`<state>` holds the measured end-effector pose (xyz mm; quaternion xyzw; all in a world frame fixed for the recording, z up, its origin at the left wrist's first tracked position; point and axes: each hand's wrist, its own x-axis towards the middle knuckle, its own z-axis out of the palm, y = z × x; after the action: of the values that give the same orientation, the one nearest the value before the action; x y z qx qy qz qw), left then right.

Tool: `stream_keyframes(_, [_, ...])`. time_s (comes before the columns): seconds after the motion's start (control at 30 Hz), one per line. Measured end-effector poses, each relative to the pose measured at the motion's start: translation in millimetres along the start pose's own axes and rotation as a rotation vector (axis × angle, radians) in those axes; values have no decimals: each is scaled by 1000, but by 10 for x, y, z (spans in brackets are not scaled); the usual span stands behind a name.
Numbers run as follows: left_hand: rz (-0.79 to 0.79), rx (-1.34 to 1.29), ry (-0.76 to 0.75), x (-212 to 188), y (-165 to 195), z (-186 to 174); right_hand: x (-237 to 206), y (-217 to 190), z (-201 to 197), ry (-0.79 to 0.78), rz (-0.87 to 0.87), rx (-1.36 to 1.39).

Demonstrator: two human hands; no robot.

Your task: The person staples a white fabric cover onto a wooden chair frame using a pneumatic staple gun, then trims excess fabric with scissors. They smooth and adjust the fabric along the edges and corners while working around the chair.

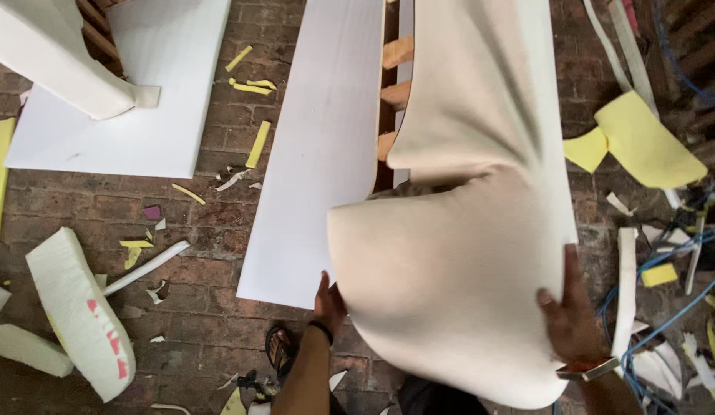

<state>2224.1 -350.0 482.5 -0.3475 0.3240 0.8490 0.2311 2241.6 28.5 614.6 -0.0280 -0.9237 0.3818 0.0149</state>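
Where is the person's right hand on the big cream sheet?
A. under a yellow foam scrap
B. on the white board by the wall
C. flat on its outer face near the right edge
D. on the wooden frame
C: the right hand lies spread on the curved cream sheet close to its right edge.

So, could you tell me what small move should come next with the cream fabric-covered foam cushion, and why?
Probably smooth the cream fabric-covered foam cushion upward: the left hand grips its lower-left edge and the right hand presses its right side, while folds gather near the wooden frame slats.
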Motion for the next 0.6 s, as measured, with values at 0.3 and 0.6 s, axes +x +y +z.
stream_keyframes(0.3, [-184, -6, -232, 218, -312, 532, -30, 69, -357, 82, 382, 341])
stream_keyframes(0.6, [-224, 169, -178, 479, 31, 86, 163, -573, -118, 304, 377, 319])
